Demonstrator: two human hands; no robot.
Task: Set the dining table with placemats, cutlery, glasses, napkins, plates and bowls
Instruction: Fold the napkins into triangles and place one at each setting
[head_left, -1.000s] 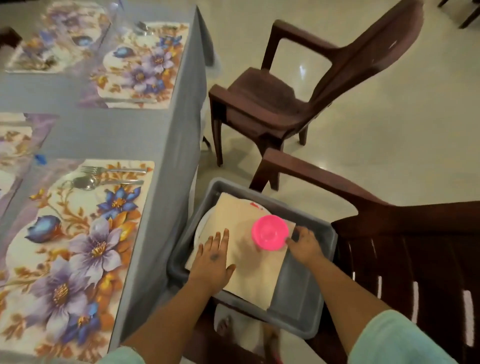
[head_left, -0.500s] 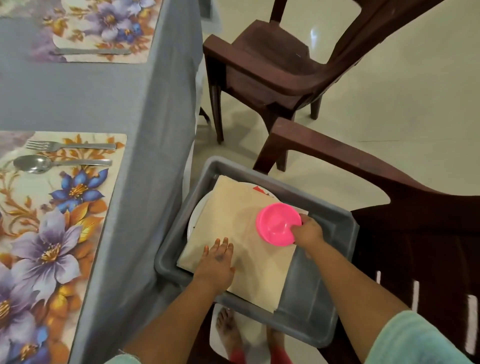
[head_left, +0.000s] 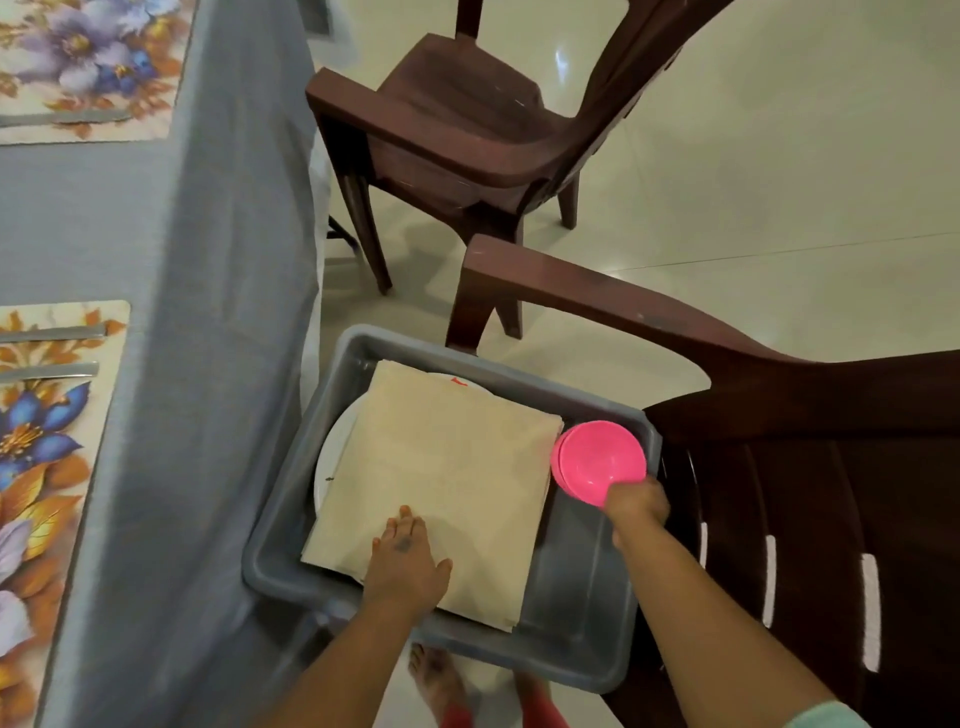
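A person's right hand (head_left: 638, 503) pinches the near rim of a stack of pink bowls (head_left: 600, 461), holding it tilted over the right end of a grey tub (head_left: 587, 613), while the left hand (head_left: 408, 564) lies flat, fingers straight, on a pile of beige napkins (head_left: 441, 467) inside the tub. A white plate (head_left: 328, 457) peeks from under the napkins at their left edge. The tub sits low between the cloth-covered dining table (head_left: 156, 234) and a dark brown chair (head_left: 779, 467); a second chair (head_left: 467, 119) stands farther off. On the table, a floral placemat (head_left: 47, 441) already carries cutlery handles (head_left: 52, 370), as does the far placemat (head_left: 93, 67).

The step in hand appears to be clearing the bowls off the napkins. Doing it well likely means keeping the left palm down so the cloth does not slide, lifting the bowls clear of the tub's wall before carrying them, and firming a one-edge pinch that could let a nested bowl slip.

Compared with half a second earlier, the bowls have travelled right, off the napkin pile to the tub's edge beside the chair, and the left hand has stayed pressed on the napkins. The view has also dipped lower, so less of the table shows.
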